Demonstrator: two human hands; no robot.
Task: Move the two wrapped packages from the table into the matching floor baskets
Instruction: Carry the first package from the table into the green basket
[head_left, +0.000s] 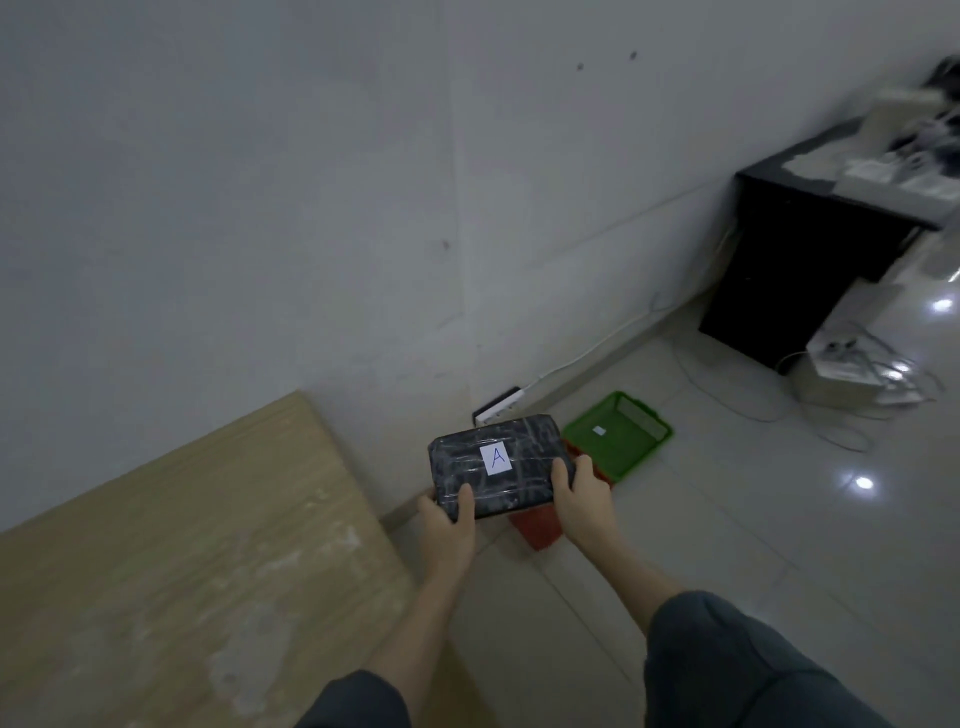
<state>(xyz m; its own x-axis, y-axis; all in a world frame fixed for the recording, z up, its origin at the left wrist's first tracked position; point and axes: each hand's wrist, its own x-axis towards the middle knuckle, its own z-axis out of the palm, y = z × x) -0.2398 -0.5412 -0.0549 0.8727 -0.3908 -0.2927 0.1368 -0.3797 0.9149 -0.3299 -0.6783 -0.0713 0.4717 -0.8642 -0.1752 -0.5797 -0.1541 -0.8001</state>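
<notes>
While most of the view is taken up by a pale grey wall (260, 182), a light wooden table (171, 571) is seen at lower left and a glossy tiled floor (727, 519) at right. A black desk (789, 270) strewn with blurred clutter is set against the wall at far right. On the floor near the wall, a green basket (618, 441) is placed just beside a red basket (537, 527), which is largely hidden. A black wrapped package (501, 465), marked by a white label with the letter A (497, 458), is held in the air in front of the red basket. Its near-left corner is clamped by the left hand (449, 525) and its right end by the right hand (579, 496), thumbs on top.
</notes>
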